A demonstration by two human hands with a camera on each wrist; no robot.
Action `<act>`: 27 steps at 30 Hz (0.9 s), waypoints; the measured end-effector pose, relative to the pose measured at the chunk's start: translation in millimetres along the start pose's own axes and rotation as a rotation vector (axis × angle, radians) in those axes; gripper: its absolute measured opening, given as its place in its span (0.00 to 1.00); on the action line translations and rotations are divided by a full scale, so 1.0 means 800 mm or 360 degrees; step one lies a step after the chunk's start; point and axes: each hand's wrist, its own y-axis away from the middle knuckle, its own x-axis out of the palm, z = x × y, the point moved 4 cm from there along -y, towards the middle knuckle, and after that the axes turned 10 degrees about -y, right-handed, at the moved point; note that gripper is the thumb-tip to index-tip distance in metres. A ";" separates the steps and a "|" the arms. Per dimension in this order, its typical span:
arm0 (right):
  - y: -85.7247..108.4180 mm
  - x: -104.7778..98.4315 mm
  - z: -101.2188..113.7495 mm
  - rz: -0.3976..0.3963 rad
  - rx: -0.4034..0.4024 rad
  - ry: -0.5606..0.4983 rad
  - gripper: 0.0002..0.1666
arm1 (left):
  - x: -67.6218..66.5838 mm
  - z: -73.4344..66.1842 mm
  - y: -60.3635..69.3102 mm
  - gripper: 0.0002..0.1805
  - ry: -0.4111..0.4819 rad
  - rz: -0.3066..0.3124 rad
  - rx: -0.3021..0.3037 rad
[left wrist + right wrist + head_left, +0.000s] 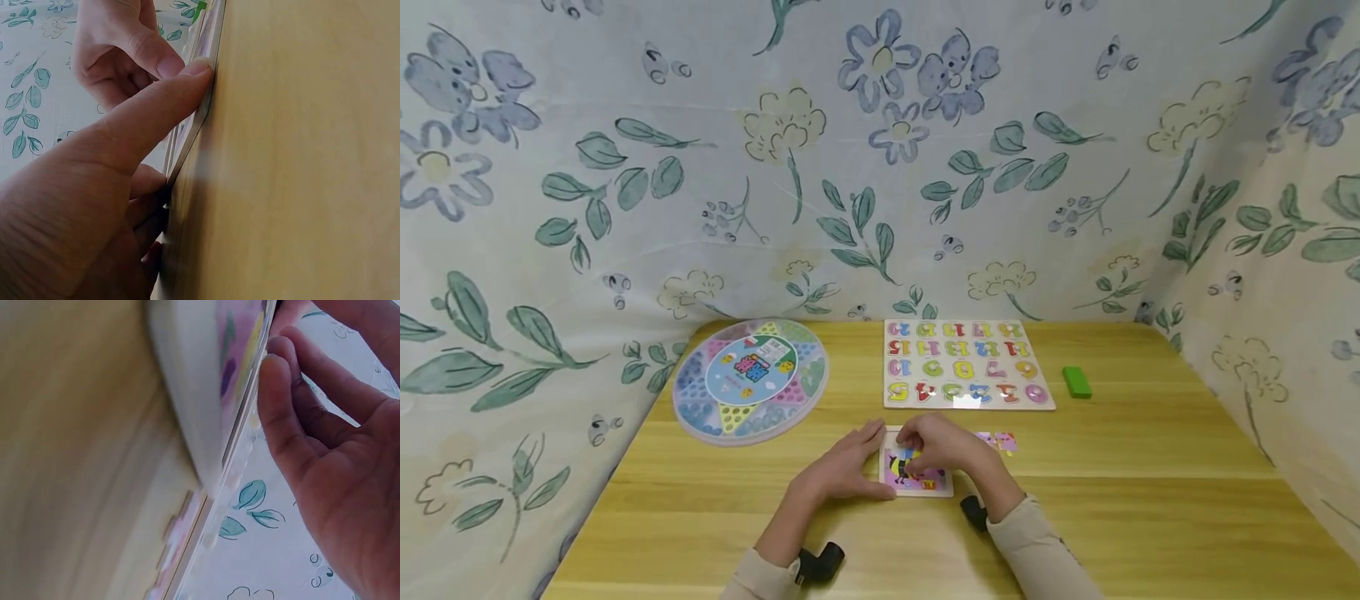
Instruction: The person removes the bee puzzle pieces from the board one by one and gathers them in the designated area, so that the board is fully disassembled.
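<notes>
A small framed jigsaw puzzle point(896, 481) with a bee picture on pink lies flat on the table near the middle. My left hand point(842, 467) holds its left side, thumb on the near edge and fingers at the far left corner. Over the picture, my right hand point(942, 442) has bent fingers and its thumb at the puzzle's surface; whether a piece is between them is hidden. The right wrist view shows those fingers point(278, 387) close to the picture. Loose pink puzzle pieces point(1006, 442) lie just right of the frame, partly behind the right hand.
Behind the puzzle lies a number board point(970, 407) with coloured numerals. A round Chinese checkers board point(752, 382) is at the back left. A green block point(1077, 382) sits right of the number board. Flowered cloth point(880, 167) hangs behind the wooden table point(1150, 483).
</notes>
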 end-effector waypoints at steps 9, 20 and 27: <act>-0.008 0.007 0.004 0.0023 0.0025 0.0071 0.21 | 0.000 0.001 -0.002 0.59 -0.0005 0.0000 -0.0001; -0.008 0.015 0.004 0.0048 -0.0011 0.0096 0.17 | 0.000 0.000 0.000 0.59 0.0000 0.0007 -0.0019; -0.006 0.015 0.003 0.0032 -0.0055 0.0161 0.15 | 0.000 0.000 -0.001 0.59 0.0001 0.0005 -0.0011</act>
